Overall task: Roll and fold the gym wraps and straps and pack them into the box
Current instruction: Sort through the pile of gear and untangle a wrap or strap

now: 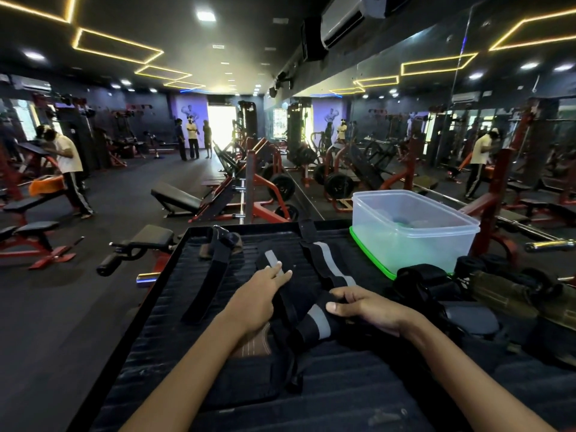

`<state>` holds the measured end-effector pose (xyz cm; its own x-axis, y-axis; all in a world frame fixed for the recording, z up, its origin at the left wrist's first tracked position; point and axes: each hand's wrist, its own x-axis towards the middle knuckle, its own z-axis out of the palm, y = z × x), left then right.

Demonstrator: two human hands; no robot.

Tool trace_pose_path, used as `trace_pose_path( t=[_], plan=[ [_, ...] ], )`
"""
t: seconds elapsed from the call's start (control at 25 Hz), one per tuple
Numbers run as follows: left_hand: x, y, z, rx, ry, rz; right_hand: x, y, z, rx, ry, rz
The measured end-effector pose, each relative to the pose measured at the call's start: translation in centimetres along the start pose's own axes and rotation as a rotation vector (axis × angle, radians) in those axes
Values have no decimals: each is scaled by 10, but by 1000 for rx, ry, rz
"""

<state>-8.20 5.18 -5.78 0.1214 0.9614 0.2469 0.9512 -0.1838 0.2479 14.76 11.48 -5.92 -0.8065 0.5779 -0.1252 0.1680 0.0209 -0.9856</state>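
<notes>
- Black ribbed matting covers the worktop point(343, 397), which has a raised dark rim along its far and left edges.
- Left hand point(265, 294): fingers extended and pressed flat on a black wrap point(282, 269) bearing a short grey tab; the fingertips lie on and beside that tab. Nothing is curled around.
- Right hand point(364, 307): thumb and curled fingers pinch the rolled near end of a black wrap with a grey stripe point(330, 269). The unrolled length runs away from the hand toward the far edge of the worktop, lying flat.
- The two hands sit near each other at mid-worktop, with black webbing between them.
- A long black strap point(215, 269) lies unrolled to the left of the left hand, well apart from the striped wrap, its far end looped near the rim.
- A translucent plastic box point(414, 232) stands open at the far right of the worktop, resting on a green lid point(371, 257). Its contents show only as vague shapes through the wall and cannot be identified.
- A heap of black straps point(427, 282) lies just right of the right hand, near the box's front corner.
- A brown stitched leather piece point(254, 342) shows under the left wrist.
- Beyond the worktop: gym benches, plate-loaded machines, a mirrored wall and several people standing.
</notes>
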Motion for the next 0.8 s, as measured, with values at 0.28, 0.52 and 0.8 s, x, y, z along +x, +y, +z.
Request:
trace_pose_path(
  t=[0.28, 0.52, 0.8],
  plan=[
    [-43, 39, -11, -861, 173, -132, 5, -2, 13, 22, 85, -241],
    [-38, 40, 2, -970, 193, -217, 11, 4, 27, -84, 378, -384],
    [-38, 42, 6, -865, 278, -279, 19, 17, 23, -211, 574, -447]
  ],
)
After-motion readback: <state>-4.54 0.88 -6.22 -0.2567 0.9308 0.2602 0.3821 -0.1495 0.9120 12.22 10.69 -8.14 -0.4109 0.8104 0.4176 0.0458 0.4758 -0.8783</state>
